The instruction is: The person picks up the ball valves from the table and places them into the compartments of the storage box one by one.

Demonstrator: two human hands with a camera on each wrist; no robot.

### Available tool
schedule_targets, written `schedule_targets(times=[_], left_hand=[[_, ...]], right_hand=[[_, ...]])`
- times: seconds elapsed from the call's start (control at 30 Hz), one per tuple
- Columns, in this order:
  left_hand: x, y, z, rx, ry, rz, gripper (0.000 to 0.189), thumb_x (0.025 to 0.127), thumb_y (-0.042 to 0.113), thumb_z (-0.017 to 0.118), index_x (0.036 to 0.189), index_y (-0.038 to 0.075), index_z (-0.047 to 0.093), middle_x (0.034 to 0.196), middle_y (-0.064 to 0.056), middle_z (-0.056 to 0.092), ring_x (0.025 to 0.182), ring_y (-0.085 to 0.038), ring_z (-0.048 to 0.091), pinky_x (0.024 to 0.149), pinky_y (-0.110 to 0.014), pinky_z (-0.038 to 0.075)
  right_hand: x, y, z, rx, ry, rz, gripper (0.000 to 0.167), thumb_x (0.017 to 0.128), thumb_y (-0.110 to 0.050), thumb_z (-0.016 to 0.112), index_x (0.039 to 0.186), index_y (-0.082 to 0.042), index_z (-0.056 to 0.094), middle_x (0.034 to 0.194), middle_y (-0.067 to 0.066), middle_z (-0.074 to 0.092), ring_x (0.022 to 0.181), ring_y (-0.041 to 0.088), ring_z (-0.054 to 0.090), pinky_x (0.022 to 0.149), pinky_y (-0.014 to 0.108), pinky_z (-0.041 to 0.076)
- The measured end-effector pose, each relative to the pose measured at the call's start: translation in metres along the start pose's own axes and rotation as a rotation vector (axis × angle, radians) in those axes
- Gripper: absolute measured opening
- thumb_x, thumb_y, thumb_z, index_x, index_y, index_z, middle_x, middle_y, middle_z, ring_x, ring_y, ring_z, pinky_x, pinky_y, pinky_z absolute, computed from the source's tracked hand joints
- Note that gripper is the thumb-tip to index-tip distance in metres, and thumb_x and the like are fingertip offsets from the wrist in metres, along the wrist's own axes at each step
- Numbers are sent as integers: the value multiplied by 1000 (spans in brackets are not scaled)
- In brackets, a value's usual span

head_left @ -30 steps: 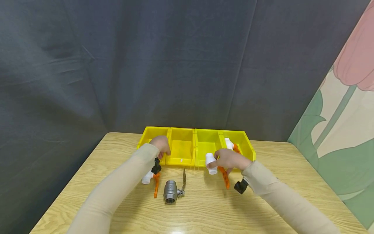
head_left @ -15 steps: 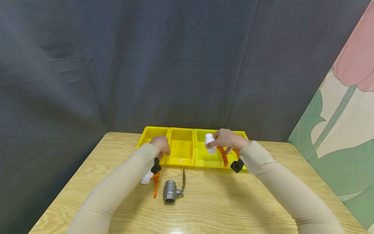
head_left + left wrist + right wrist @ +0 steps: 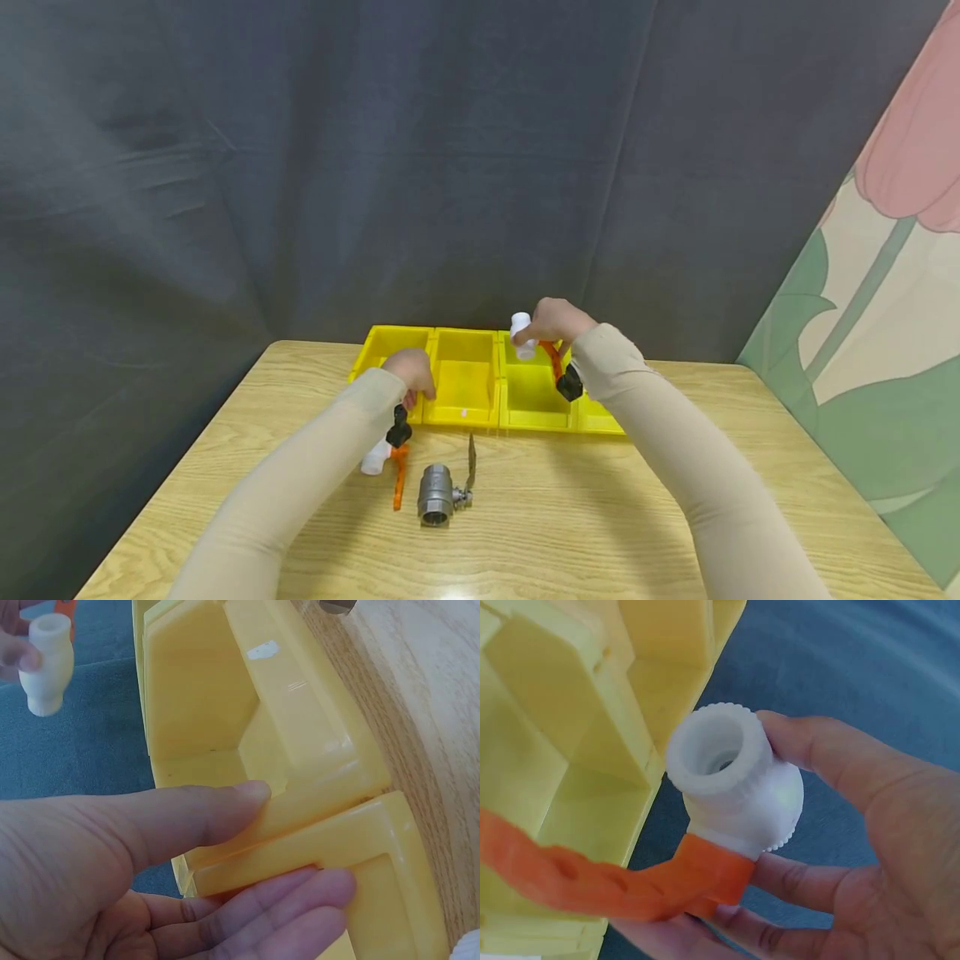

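My right hand (image 3: pixel 561 321) holds a white plastic ball valve (image 3: pixel 522 336) with an orange lever handle, above the back of the third yellow bin (image 3: pixel 534 392) from the left. In the right wrist view, the thumb is against the white valve body (image 3: pixel 739 795) and fingers are under the orange handle (image 3: pixel 622 889). My left hand (image 3: pixel 408 372) is at the divider between the two left bins. In the left wrist view its straight thumb lies over one side and its loosely extended fingers (image 3: pixel 300 900) over the other; firm contact cannot be told.
On the wooden table (image 3: pixel 540 517) before the bins lie a steel ball valve (image 3: pixel 435 496) with its lever upright and another white ball valve (image 3: pixel 375 458) with an orange handle, partly under my left wrist. A dark curtain (image 3: pixel 420 167) hangs behind the bins.
My right hand has lifted the white ball valve from in front of the bins, moving back and slightly left over them. The left hand stays in place.
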State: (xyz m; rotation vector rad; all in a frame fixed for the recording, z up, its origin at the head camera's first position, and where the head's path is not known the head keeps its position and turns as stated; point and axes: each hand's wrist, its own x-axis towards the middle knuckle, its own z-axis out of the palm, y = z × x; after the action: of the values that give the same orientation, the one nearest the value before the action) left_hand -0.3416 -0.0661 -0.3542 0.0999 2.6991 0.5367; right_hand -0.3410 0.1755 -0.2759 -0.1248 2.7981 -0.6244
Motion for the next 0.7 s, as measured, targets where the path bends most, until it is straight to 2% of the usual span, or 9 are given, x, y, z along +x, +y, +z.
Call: schedule_targets(times=[0.17, 0.33, 0.57, 0.7], left_hand=[[2, 0, 2, 0, -1, 5, 21, 83, 16, 76, 89, -1, 66, 78, -17, 70, 74, -29, 72, 51, -27, 55], [3, 1, 3, -13, 1, -10, 21, 83, 16, 76, 90, -1, 66, 79, -17, 70, 73, -29, 72, 51, -27, 55], [5, 1, 3, 7, 8, -2, 21, 82, 17, 77, 87, 0, 66, 85, -19, 72, 74, -29, 73, 50, -26, 55], [7, 0, 3, 12, 5, -4, 21, 82, 17, 77, 86, 0, 65, 88, -21, 72, 77, -30, 73, 49, -26, 55]], right_hand=[[12, 2, 1, -30, 31, 40, 41, 83, -37, 73, 98, 1, 66, 92, 15, 61, 75, 29, 63, 61, 32, 57], [20, 4, 4, -27, 51, 70, 45, 82, -34, 75, 106, 2, 63, 102, 17, 62, 79, 28, 58, 59, 27, 50], [31, 9, 9, 4, 40, 117, 44, 82, -29, 75, 109, 2, 61, 112, 22, 62, 67, 21, 54, 57, 26, 49], [40, 16, 15, 41, 41, 132, 45, 81, -27, 76, 112, 2, 60, 112, 20, 61, 77, 26, 57, 60, 26, 50]])
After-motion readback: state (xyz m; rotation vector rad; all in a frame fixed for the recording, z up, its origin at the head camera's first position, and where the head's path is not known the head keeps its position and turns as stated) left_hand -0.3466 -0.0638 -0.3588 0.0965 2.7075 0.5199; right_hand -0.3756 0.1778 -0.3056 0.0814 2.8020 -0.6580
